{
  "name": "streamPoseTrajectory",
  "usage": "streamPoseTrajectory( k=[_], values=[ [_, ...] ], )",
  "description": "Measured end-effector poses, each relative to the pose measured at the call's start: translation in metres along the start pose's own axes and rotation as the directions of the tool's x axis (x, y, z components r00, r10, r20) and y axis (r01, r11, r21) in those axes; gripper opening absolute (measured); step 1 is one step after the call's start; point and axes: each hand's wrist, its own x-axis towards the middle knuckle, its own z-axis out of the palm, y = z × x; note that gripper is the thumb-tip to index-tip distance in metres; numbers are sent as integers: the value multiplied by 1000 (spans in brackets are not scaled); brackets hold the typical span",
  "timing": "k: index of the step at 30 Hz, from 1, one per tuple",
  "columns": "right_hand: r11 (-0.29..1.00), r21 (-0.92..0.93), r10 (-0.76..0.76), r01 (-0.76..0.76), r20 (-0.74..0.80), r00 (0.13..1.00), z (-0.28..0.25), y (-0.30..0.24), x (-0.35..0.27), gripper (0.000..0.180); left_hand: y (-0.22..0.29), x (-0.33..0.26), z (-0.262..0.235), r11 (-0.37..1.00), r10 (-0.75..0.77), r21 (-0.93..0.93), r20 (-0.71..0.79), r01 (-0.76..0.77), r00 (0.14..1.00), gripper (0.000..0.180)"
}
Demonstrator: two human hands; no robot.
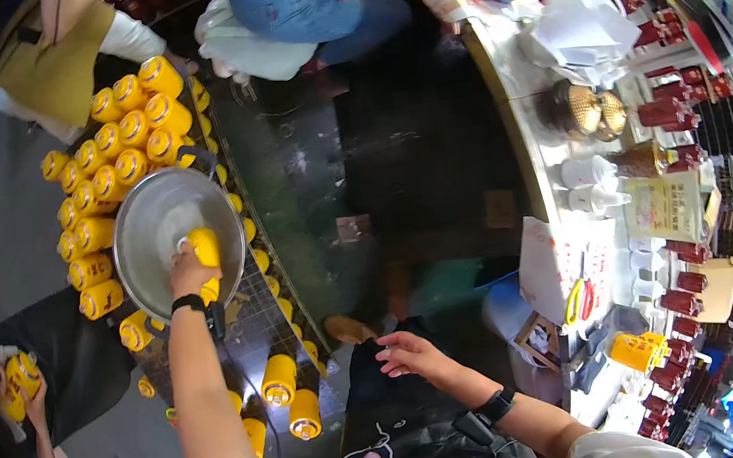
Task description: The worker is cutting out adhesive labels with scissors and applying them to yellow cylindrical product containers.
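Observation:
My left hand (191, 276) grips a yellow can (204, 245) over a large round metal bowl (137, 233); whether the can touches the bowl is hard to tell. The bowl stands on a dark, tile-patterned table (253, 326). Behind and to the left of it, several yellow cans (105, 184) are packed together. Two more cans (279, 380) stand near my left forearm. My right hand (410, 356) hangs in front of my dark apron, its fingers apart and holding nothing.
At the left, another person's hands hold a yellow can (24, 377). Two people are at the far side, one in blue jeans (296, 14). On my right, a long counter (517, 126) carries red jars (667, 114), plastic bags (583, 26) and red-and-yellow scissors (578, 301).

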Motion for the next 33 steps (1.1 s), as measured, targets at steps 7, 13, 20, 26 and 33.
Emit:
streamPoseTrajectory(
  k=[7, 13, 20, 26, 33],
  values=[
    [1000, -2, -25, 25, 23, 999, 5, -14, 3, 44, 9, 1, 4, 992, 107, 71, -108, -100, 988, 101],
    [998, -50, 46, -45, 21, 999, -10, -18, 11, 46, 29, -1, -7, 990, -110, 97, 77, 103, 991, 95],
    [995, -82, 59, -55, 47, 997, -28, -34, 20, 43, 20, 5, 10, 995, 87, -53, 25, -85, 996, 109],
    [978, -185, 109, -98, 45, 993, -44, -55, 20, 45, 25, 13, 7, 995, -87, 49, 61, 84, 994, 106],
    [994, -107, 40, -35, 39, 998, -50, -66, 19, 42, 39, 3, -10, 998, -67, -8, 75, 68, 995, 94]
  ],
)
